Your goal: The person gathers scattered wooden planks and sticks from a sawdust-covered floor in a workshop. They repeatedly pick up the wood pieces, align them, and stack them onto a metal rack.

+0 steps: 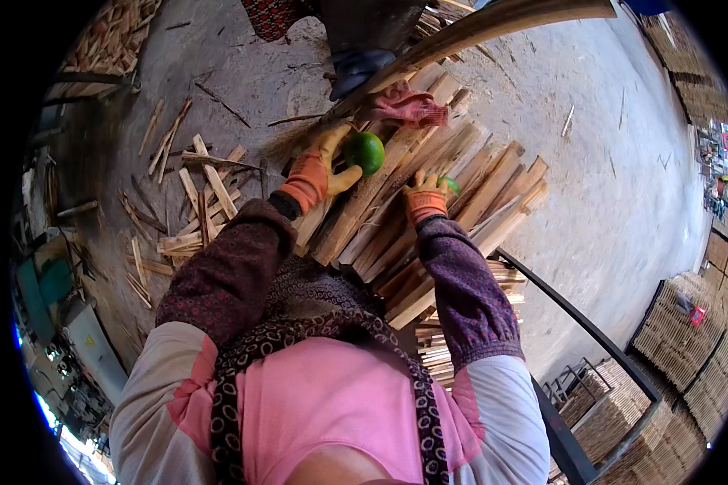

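My left hand, in an orange and yellow glove, grips the upper end of a bundle of wooden slats. A green patch shows on the glove's palm side at the slats. My right hand, in the same kind of glove, holds the slats near the bundle's middle. The bundle lies slanted across a stack of more slats in front of me. Another person's red-gloved hand rests on the far end of the bundle.
Loose wood strips are scattered on the concrete floor at left. A long curved pole crosses the top. A dark metal frame bar runs at right. Stacked slat pallets stand at lower right.
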The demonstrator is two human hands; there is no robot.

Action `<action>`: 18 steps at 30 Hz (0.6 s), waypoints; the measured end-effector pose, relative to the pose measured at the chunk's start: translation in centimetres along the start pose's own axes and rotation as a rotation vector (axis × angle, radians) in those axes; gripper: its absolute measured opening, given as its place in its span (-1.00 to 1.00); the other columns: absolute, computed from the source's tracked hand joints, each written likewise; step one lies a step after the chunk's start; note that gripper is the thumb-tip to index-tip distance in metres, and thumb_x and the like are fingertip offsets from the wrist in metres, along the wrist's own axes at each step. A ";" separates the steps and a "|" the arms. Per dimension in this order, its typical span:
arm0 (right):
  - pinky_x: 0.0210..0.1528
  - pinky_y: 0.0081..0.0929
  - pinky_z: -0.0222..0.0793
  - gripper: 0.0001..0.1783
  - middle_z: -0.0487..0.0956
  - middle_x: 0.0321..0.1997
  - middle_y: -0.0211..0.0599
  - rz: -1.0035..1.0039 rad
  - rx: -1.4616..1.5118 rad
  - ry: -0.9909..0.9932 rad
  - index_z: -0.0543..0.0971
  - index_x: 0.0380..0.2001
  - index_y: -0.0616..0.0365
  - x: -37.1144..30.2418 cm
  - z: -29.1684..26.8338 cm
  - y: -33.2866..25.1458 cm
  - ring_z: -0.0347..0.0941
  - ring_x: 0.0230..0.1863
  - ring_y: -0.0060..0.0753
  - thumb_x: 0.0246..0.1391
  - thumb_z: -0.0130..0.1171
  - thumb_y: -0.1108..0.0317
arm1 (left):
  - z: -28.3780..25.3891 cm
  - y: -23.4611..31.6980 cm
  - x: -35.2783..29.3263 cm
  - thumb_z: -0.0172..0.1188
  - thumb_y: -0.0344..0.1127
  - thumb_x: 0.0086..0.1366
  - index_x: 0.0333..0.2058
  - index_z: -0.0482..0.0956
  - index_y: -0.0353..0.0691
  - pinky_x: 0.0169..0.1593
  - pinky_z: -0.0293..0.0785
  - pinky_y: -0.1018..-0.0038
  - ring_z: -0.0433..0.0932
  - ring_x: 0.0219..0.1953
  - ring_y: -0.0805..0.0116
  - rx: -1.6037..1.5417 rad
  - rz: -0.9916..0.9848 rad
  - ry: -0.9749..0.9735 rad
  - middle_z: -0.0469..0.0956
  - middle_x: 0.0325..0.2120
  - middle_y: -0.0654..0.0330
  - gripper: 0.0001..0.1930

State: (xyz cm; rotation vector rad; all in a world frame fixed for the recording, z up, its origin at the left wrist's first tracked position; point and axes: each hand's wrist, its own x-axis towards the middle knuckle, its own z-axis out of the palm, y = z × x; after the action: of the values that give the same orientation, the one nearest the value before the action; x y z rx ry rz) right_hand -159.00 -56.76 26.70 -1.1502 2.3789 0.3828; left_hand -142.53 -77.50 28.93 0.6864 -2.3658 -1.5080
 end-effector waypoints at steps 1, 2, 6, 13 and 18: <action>0.27 -0.01 0.14 -0.67 0.40 0.24 -0.22 0.004 0.012 -0.022 0.67 -0.03 -0.28 0.0 0.0 0.0 0.30 0.25 -0.05 0.11 0.19 0.18 | -0.1 0.3 0.0 0.41 -0.13 0.09 0.34 0.24 -0.11 0.29 0.32 0.19 0.37 0.26 -0.02 -0.004 -0.016 -0.002 0.38 0.22 -0.05 -0.15; 0.26 -0.01 0.16 -0.67 0.41 0.22 -0.22 0.008 0.018 -0.041 0.67 -0.04 -0.28 0.1 -0.3 0.2 0.32 0.24 -0.05 0.09 0.23 0.16 | -0.3 0.7 0.0 0.40 -0.13 0.10 0.34 0.25 -0.11 0.30 0.31 0.20 0.37 0.26 -0.01 -0.009 -0.032 -0.004 0.38 0.22 -0.05 -0.16; 0.12 -0.04 0.34 -0.58 0.47 0.13 -0.22 -0.112 0.153 0.087 0.66 -0.05 -0.22 0.0 -1.8 3.0 0.42 0.13 0.02 -0.05 0.34 0.11 | -1.1 0.0 0.0 0.42 -0.13 0.07 0.30 0.31 -0.09 0.26 0.36 0.19 0.44 0.20 0.00 0.103 0.013 0.073 0.42 0.19 -0.05 -0.19; 0.14 -0.06 0.43 -0.50 0.45 0.21 -0.02 -0.171 0.546 0.752 0.64 -0.05 -0.19 -1.6 -10.5 0.7 0.44 0.13 0.15 -0.18 0.42 0.16 | -0.3 1.5 0.7 0.38 -0.12 0.14 0.29 0.34 -0.14 0.28 0.33 0.24 0.42 0.22 0.03 0.055 0.023 0.070 0.41 0.20 -0.04 -0.26; 0.10 -0.07 0.47 -0.15 0.36 0.31 -0.06 -0.352 0.430 0.579 0.36 0.28 -0.32 2.1 -10.6 -2.1 0.45 0.13 0.12 -0.17 0.39 0.23 | 0.9 2.6 5.4 0.29 -0.21 0.25 0.29 0.34 -0.13 0.28 0.33 0.30 0.41 0.22 0.12 -0.033 0.204 -0.014 0.39 0.21 0.04 -0.35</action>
State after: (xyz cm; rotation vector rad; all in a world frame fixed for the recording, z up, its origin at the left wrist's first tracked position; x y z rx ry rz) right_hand -161.53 -64.13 34.55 -1.5656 2.4513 -0.6300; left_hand -148.23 -78.64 30.65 0.4136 -2.3339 -1.4645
